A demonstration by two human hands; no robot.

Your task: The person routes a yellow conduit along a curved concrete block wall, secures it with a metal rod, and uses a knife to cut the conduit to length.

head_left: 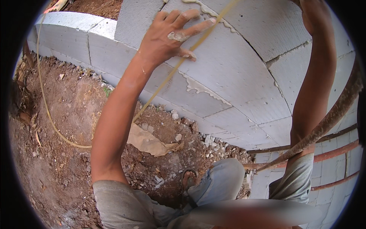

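My left hand [172, 36] rests on the face of a pale grey block wall [236, 72], its fingers apart. A thin yellowish clear hose [164, 83] slants up across the wall, and the tips of the thumb and forefinger touch it. White dried paste marks the skin near the thumb. Up at the top right, my right hand [315, 17] reaches along the wall. Its fingers are cut off by the picture's edge, so whatever they touch is hidden. Grey mortar [202, 88] has squeezed out of some joints between the blocks.
A low curving block row [65, 34] runs to the left. The hose loops over rough brown soil [68, 110] with rubble and a torn piece of brown paper [148, 140]. Wooden poles [316, 133] cross at the right, close to my right arm.
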